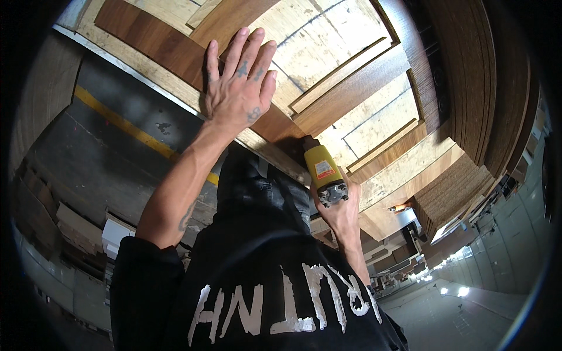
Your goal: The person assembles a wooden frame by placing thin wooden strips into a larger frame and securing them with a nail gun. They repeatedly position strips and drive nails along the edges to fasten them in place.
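My left hand (pixel 240 88) lies flat with its fingers spread on a long brown wooden board (pixel 146 44). This board runs along the near edge of a pale, worn wooden worktable (pixel 325 41). In my right hand (pixel 342 205) is a yellow nail gun (pixel 321 167), gripped from below, its handle mostly hidden. The dark nose of the tool is at the brown board, close to where a brown crosspiece (pixel 354 88) meets it. Whether the nose presses on the wood I cannot tell.
Thin wooden strips (pixel 345 73) lie beside the crosspieces. Tall stacks of brown panels (pixel 462 76) stand at the right, with a lower panel stack (pixel 453 193) nearer. An orange-handled tool (pixel 401 207) lies by it. Below the table's left edge is grey floor with a yellow line (pixel 120 123).
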Available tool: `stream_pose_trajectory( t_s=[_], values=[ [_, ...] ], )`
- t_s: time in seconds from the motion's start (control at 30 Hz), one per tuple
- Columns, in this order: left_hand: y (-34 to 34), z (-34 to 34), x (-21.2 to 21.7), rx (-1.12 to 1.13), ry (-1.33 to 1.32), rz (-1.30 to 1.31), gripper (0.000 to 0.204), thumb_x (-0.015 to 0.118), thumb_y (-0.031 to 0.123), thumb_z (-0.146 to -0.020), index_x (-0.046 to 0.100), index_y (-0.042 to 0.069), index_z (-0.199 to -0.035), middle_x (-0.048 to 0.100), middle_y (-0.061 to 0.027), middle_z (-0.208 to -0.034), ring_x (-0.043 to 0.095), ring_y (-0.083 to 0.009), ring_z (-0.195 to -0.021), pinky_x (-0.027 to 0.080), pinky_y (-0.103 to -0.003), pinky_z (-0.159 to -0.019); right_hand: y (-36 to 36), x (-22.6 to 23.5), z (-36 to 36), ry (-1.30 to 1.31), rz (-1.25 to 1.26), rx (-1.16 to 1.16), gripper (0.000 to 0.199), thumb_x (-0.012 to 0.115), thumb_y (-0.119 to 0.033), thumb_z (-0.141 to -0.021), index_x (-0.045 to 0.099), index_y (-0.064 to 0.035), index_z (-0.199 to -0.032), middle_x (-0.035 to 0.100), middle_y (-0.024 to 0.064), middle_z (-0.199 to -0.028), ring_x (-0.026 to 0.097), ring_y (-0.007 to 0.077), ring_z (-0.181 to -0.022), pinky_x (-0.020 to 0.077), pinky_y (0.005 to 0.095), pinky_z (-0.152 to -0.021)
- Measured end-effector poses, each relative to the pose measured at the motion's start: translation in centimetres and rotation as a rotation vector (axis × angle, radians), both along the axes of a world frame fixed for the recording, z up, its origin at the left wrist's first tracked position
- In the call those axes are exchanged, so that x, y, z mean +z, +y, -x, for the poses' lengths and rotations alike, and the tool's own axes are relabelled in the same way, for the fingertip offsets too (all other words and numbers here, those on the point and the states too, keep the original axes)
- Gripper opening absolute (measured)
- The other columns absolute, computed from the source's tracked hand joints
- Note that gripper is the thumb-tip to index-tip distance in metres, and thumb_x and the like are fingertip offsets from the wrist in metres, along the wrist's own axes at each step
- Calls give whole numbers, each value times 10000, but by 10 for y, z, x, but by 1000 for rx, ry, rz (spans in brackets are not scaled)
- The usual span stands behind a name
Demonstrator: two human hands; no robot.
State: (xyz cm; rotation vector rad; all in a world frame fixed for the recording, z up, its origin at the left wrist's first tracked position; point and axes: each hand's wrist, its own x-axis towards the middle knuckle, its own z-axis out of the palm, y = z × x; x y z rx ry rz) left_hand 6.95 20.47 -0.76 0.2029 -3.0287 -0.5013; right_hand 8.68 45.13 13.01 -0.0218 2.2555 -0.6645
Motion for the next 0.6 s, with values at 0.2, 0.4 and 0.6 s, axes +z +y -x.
stream_pose_trajectory(
  t_s=[0.2,0.4,0.6],
  values=[
    [-2,-1,1,2,-16,-4,519,570,351,-1001,511,193,-1491,384,-28,-1624,287,-260,-1527,163,-616,-1208,0,0,2,29,-30,51,338,792,-92,-771,687,35,-1066,730,211,-837,738,340,-748,584,381,-703],
    [0,0,2,-2,-20,-2,528,565,358,-1003,500,189,-1499,376,-26,-1629,285,-254,-1528,149,-608,-1216,-3,2,4,20,-54,26,334,789,-120,-779,697,38,-1059,737,215,-837,741,341,-752,587,383,-700],
    [-1,1,6,10,-31,-14,539,564,358,-1000,498,169,-1501,376,-28,-1628,284,-254,-1527,138,-594,-1224,-4,0,10,-73,-39,35,611,770,-26,-670,638,48,-1262,730,270,-949,729,404,-893,572,415,-851]
  ],
)
